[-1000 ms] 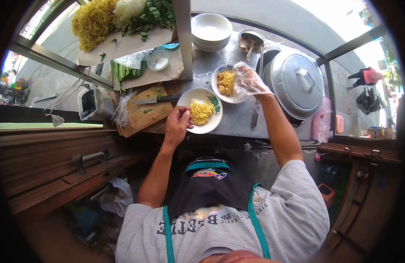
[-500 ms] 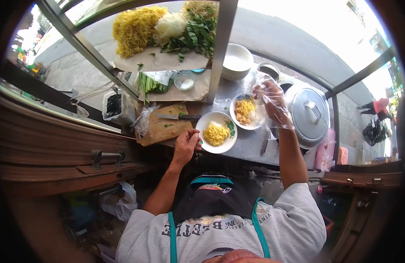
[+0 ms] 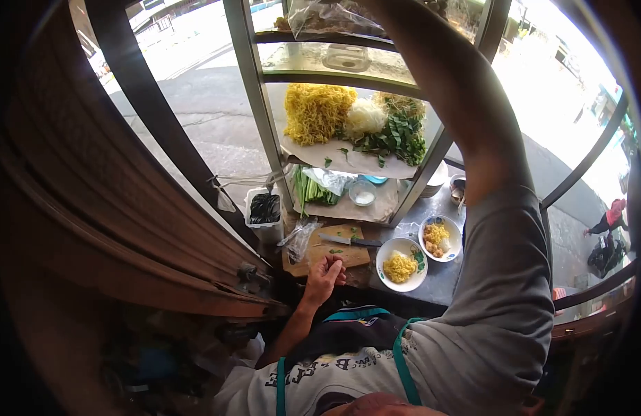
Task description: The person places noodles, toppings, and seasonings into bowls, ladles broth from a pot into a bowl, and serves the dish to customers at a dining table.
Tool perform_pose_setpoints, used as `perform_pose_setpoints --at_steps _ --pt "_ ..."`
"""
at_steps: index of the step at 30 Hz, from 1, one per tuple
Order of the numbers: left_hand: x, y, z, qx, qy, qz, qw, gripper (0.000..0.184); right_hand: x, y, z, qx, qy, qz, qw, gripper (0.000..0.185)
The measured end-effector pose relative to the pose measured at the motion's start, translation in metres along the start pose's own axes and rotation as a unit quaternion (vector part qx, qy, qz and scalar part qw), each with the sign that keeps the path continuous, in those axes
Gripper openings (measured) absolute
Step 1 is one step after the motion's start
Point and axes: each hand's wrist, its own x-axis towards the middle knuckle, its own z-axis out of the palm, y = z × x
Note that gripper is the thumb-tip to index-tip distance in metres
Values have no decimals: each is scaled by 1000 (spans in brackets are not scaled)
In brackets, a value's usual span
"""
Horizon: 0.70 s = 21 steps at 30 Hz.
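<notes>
My left hand (image 3: 324,279) hovers at the near edge of the wooden cutting board (image 3: 313,260), its fingers curled together with nothing visible in them. A knife (image 3: 348,240) with a dark handle lies on the board. To the right, a bowl (image 3: 401,265) holds yellow noodles and some greens. Behind it sits a second bowl (image 3: 440,238) with yellow noodles and brownish chunks. My right arm stretches up across the shelves; clear plastic (image 3: 334,22) hangs by its wrist at the top edge. The fingers of my right hand are cut off from view.
Yellow noodles (image 3: 319,114), white noodles (image 3: 365,116) and leafy greens (image 3: 401,132) are piled on a shelf. Below are green stalks (image 3: 312,191) and a small glass bowl (image 3: 362,193). A white tub (image 3: 263,208) stands left. Cabinet posts (image 3: 254,76) frame the counter.
My right hand has risen from beside the second bowl to the upper shelves. My left hand has let go of the nearer bowl's rim and drawn back left. The view has shifted.
</notes>
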Motion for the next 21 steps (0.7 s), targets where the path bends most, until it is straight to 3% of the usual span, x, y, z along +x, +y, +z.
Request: perform_pose_setpoints --at_steps 2,4,5,7,10,11,14,17,18,19,21 --pt "-7 8 -7 2 -1 0 1000 16 18 10 26 21 -49 -40 998 22" --pt "-8 4 -20 -12 7 1 1000 16 29 31 53 123 -66 -181 974 23" --pt "-8 4 -26 -21 11 3 1000 16 27 3 43 58 -116 -81 988 25" --pt "-10 5 -35 -31 19 2 999 16 30 -36 30 -74 -212 120 967 29" --pt "-12 6 -42 -31 31 -3 999 16 37 -52 23 -70 -265 262 925 29" --pt "-10 6 -43 -30 32 -3 999 16 38 -37 39 -73 -231 258 935 29" --pt "-4 6 -43 -25 30 -7 999 16 19 -18 48 -68 -147 82 983 30" --pt "-4 5 -44 -13 26 -8 1000 16 31 -23 39 -348 -269 -57 896 31" --pt "-1 5 -42 -9 22 -5 1000 17 27 -8 47 -183 -137 -12 973 31" --pt "1 5 -40 -5 19 -4 1000 17 22 7 53 -111 -115 6 987 31" --pt "2 6 -41 4 16 -4 1000 17 25 3 48 -95 -154 40 983 32"
